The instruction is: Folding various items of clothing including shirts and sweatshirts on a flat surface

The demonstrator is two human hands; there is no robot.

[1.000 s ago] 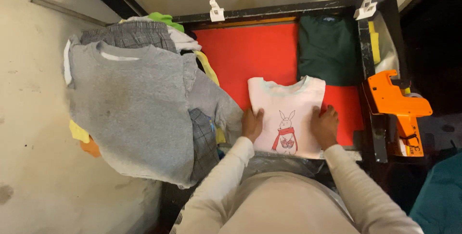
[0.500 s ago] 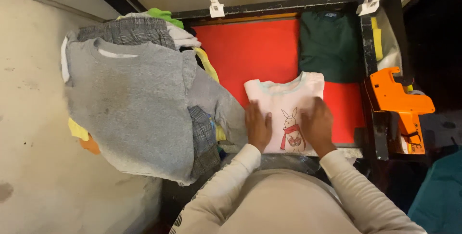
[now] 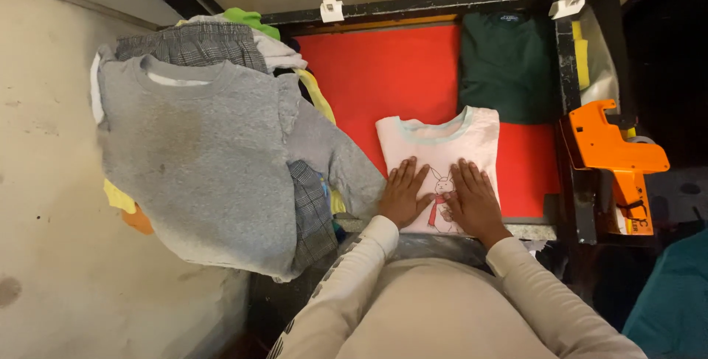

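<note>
i see both hands lying flat, fingers spread and gripping nothing, on the lower half of the folded pink shirt. my left hand presses its left edge, my right hand sits just beside it, with the rabbit print between them. the shirt lies on the red board, below the folded dark green shirt. a grey sweatshirt tops the pile at left; an orange tagging gun rests at right.

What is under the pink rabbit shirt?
The pink shirt lies on a red board, both hands flat on top. The board beneath it is covered.
</note>
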